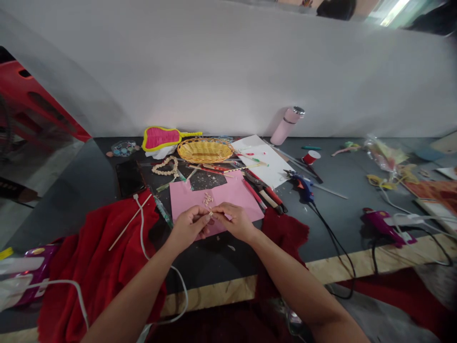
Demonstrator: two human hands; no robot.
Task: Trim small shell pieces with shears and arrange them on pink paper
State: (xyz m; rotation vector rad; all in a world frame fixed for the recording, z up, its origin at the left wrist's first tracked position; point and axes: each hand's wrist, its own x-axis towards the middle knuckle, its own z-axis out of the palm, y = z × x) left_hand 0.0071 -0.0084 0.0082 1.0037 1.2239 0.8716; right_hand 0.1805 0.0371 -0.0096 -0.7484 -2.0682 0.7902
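My left hand (193, 224) and my right hand (234, 220) meet over a sheet of pink paper (244, 202), fingertips pinched together. Between them is a small pale piece (211, 213), mostly covered by the fingers; both hands seem to grip it. Just beyond the fingertips, a little pile of similar pale pieces (207, 199) lies on the paper. Farther back and left rests a heart-shaped outline (174, 165) made of pale bits. Right of the paper are pliers (266, 193) with red and white handles.
A yellow woven basket (205, 151), a pink hand mirror shape (162, 138) and a pink bottle (284, 127) stand toward the wall. A glue gun (303, 187) with a black cable lies right. Red cloth (103, 243), a phone (130, 177) and power strips (389, 227) occupy the sides.
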